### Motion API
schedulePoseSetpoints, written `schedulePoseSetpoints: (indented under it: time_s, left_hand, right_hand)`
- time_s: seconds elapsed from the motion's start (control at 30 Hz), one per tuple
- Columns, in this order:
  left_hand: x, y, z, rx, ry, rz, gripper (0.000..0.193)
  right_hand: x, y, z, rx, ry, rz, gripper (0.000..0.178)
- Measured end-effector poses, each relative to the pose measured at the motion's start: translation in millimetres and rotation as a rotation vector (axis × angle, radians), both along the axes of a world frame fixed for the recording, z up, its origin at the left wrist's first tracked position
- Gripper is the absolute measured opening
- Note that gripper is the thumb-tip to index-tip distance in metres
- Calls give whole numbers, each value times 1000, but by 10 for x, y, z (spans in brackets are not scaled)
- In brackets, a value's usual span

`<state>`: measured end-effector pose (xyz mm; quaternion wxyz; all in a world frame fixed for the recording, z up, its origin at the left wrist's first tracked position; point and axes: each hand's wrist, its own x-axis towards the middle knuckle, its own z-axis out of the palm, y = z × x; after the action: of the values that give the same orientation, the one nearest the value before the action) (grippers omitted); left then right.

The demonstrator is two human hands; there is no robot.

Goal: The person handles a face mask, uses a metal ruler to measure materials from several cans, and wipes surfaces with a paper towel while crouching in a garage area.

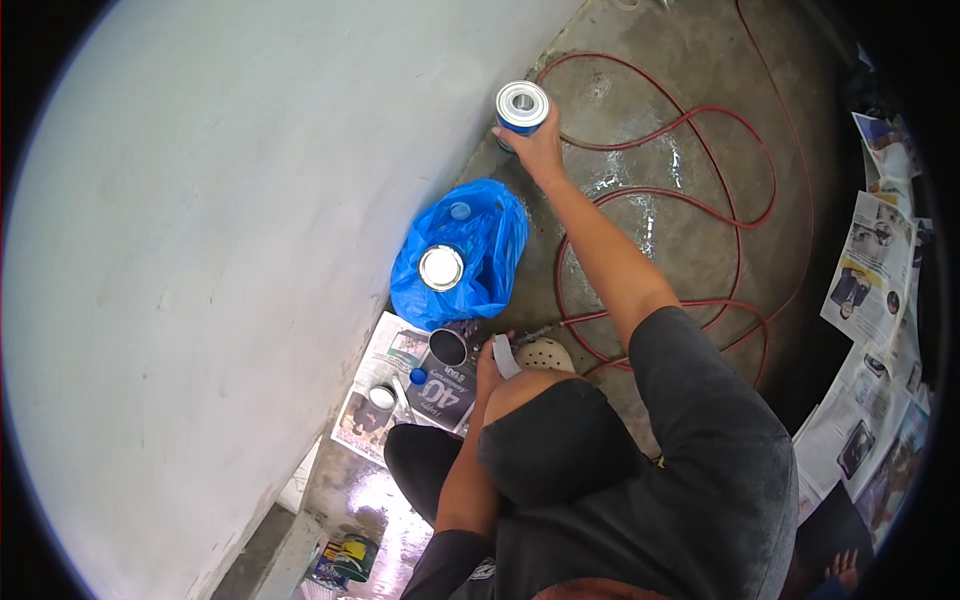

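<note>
At the far end of my reach, my right hand (540, 145) is wrapped round a round metal can (522, 108) with a silver lid and a blue side. The can is upright beside the wall's foot. My left hand (488, 370) is low, close to my knee and next to a dark open cup (448, 348). A pale grey curved band (506, 357) shows beside it; whether the hand holds it I cannot tell, as its fingers are mostly hidden. Between the hands lies a blue plastic bag (505, 225), with a white-lidded can (441, 268) in it.
On newspaper (360, 420) are a blue cap (417, 377) and a small silver lid (382, 397). A red hose (740, 240) coils over the concrete floor. The white wall (250, 200) runs along the left. Newspapers (870, 290) cover the right side. Another person's hand (845, 568) shows lower right.
</note>
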<state>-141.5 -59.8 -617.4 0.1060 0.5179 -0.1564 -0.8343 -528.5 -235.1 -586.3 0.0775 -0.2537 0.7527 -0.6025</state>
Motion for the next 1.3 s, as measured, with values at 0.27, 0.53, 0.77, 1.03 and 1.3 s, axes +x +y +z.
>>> schedulePoseSetpoints:
  time_s: [0.27, 0.53, 0.77, 1.03, 1.3]
  left_hand:
    - [-148, 7, 242, 222, -150, 93, 33]
    - [227, 208, 773, -221, -299, 23, 38]
    - [459, -22, 1569, -343, -303, 200, 48]
    - [639, -335, 1906, -704, -175, 145, 77]
    - [688, -169, 2254, -885, -242, 74, 100]
  right_hand:
    - [-25, -7, 157, 49, 1, -22, 93]
    - [29, 737, 678, -31, -18, 74, 86]
    - [412, 1616, 1527, 180, 141, 248, 88]
    - [1085, 2258, 1882, 309, 147, 613, 97]
    - [1654, 2414, 2055, 441, 206, 786, 100]
